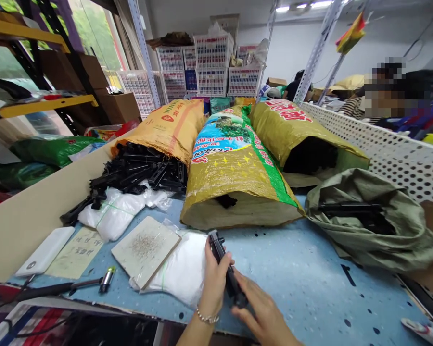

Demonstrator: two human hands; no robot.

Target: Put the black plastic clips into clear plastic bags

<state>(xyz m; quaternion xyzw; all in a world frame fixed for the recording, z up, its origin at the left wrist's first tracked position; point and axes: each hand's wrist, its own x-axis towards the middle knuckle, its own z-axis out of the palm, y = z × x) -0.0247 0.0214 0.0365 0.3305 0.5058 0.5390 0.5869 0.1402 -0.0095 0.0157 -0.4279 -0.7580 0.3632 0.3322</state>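
A long black plastic part (223, 263) is held over the near edge of the blue table (303, 269). My left hand (214, 281), with a bracelet on the wrist, is wrapped round its middle. My right hand (263, 312) grips its lower end with fingers closed. Just left of my hands lies a white plastic bag (182, 269) with a tan board (146, 249) carrying a heap of tiny screws on top.
Three large woven sacks (234, 168) lie across the table; the left one spills black plastic parts (137, 170). A green cloth bag (375, 221) holds more at right. A white power bank (45, 251), a paper note and a screwdriver (63, 287) lie at left. A perforated white panel (393, 149) borders the right, with a person behind it.
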